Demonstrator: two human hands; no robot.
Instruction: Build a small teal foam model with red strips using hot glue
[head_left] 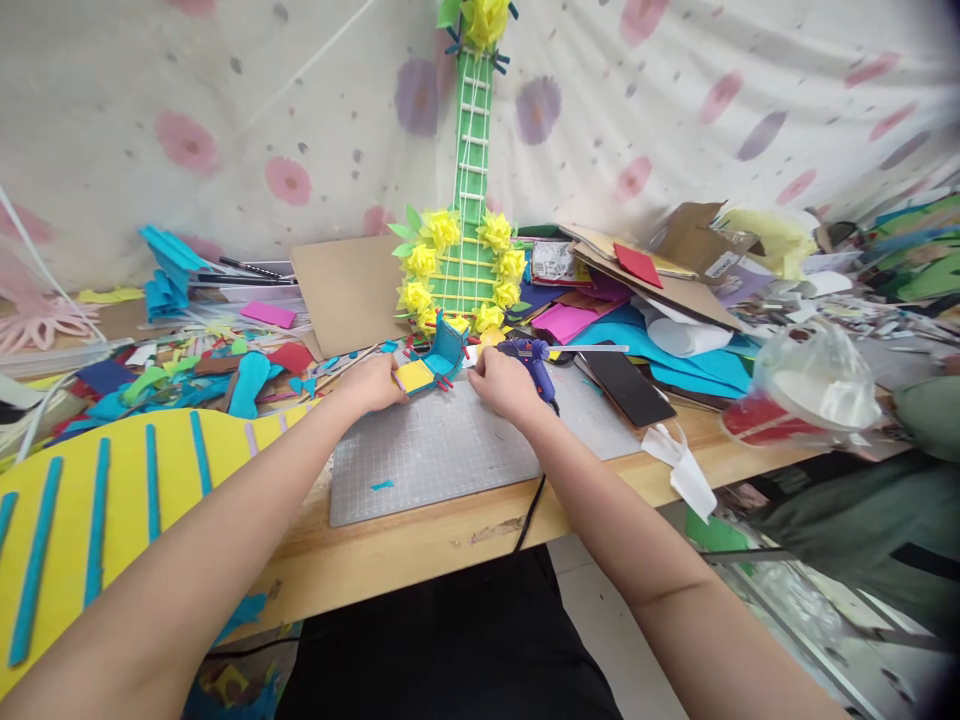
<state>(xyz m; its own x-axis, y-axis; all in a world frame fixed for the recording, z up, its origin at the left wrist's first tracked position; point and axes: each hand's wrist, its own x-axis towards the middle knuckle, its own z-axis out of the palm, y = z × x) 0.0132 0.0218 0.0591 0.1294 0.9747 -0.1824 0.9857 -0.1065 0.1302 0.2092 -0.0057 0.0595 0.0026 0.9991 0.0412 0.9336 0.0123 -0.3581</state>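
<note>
Teal-and-yellow model is over the far part of the grey cutting mat, between your two hands. Nearest you, a black cable hangs over the front edge of the wooden table; snag it and it could tug at whatever it is joined to. Under your left forearm lies a yellow striped panel, which a low sweep of that arm might shift. Farther in, your left hand is partly closed, its fingertips gripping the left edge of the model's yellow flap; too hard a squeeze could bend the flap or loosen its joint. Your right hand is curled nearly closed just right of the model, and I cannot tell whether it pinches anything. Close beside it is the blue glue gun; if its nozzle is hot, a careless brush could burn your fingers, and a knock might push the gun into the phone. Beyond, a green guitar edged with yellow flowers stands upright close behind the model, so an outward shove could topple it or crush petals
</note>
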